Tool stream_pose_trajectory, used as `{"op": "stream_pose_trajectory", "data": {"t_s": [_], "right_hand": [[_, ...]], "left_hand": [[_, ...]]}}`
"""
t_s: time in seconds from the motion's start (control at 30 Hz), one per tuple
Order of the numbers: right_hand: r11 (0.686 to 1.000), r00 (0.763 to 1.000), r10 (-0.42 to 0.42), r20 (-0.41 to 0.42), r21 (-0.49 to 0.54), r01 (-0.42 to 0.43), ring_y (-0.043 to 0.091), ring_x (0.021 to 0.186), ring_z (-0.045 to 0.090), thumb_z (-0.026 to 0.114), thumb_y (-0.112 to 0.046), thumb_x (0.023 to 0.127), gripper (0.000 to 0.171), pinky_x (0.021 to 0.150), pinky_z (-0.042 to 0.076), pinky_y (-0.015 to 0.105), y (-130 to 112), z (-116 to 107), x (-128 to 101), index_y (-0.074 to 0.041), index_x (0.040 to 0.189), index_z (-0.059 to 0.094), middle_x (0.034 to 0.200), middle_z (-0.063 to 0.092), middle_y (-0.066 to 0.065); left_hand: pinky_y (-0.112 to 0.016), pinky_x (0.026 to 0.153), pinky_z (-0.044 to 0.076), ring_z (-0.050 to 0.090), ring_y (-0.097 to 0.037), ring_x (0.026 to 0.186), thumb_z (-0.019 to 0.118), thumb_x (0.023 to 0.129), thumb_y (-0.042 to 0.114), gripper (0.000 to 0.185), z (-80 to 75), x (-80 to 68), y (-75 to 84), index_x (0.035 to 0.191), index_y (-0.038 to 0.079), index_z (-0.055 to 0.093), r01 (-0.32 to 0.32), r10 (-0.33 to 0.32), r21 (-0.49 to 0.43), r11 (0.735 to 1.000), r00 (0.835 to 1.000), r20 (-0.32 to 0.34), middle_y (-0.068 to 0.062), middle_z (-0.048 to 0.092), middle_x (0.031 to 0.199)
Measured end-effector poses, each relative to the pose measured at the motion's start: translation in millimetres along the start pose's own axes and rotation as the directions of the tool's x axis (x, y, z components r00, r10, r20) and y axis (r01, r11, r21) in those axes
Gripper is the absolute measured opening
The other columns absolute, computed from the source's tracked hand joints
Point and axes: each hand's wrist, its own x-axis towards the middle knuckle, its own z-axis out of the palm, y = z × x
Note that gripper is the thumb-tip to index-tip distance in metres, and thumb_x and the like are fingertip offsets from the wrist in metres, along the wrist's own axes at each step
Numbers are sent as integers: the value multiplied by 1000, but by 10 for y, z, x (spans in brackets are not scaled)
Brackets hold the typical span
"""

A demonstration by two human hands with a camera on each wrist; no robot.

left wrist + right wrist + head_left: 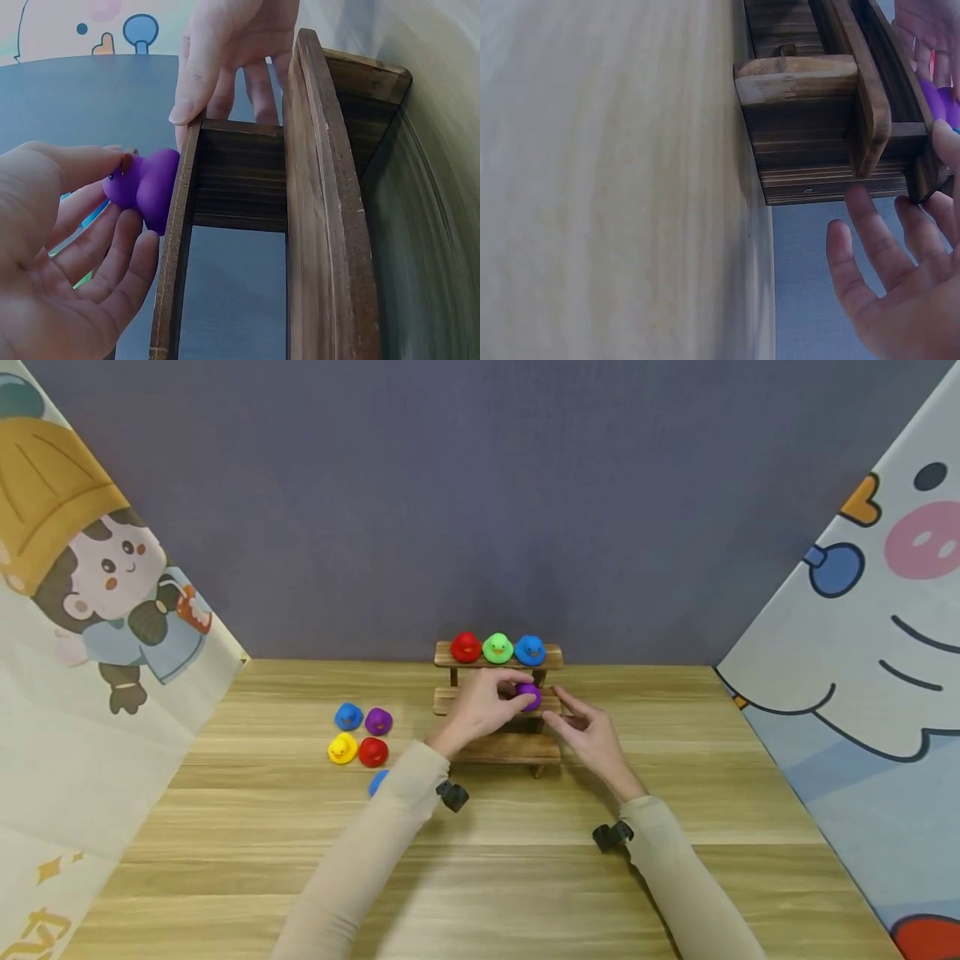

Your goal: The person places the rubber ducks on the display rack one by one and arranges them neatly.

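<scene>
My left hand (482, 706) pinches a purple rubber duck (530, 697) between thumb and fingers, at the right part of the middle step of a three-step wooden stand (504, 748). In the left wrist view the purple duck (144, 187) meets the edge of that step. At the stand's right end is my right hand (594, 739), fingers mostly extended. Its thumb touches the end of the middle step in the left wrist view. Red (466, 647), green (498, 648) and blue (531, 650) ducks sit in a row on the top step. My left hand hides part of the middle step.
Left of the stand, on the wooden table (247, 827), lie a blue duck (348, 717), a purple duck (378, 722), a yellow duck (342, 748) and a red duck (372, 752). Another blue thing (377, 782) is partly behind my left sleeve. A grey wall (360, 527) stands behind.
</scene>
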Motion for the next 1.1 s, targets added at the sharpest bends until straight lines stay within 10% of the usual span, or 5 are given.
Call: {"op": "stream_pose_trajectory", "data": {"t_s": [0.5, 1.1], "right_hand": [[1000, 1000, 18, -8, 21, -17, 38, 122, 72, 74, -28, 103, 58, 97, 61, 30, 5, 20, -33, -13, 155, 56, 158, 56, 13], [999, 999, 30, -16, 33, -30, 39, 122, 72, 77, -28, 101, 59, 92, 59, 18, -27, 12, 1, -12, 154, 57, 158, 56, 11]], "left_hand": [[-37, 89, 63, 76, -25, 106, 79, 99, 23, 40, 45, -69, -39, 136, 9, 73, -11, 10, -58, 998, 1000, -14, -10, 77, 128], [-37, 85, 65, 77, -21, 92, 78, 99, 20, 29, -445, -526, -333, 126, 10, 77, 10, -21, -105, 994, 995, -102, -8, 80, 109]]}}
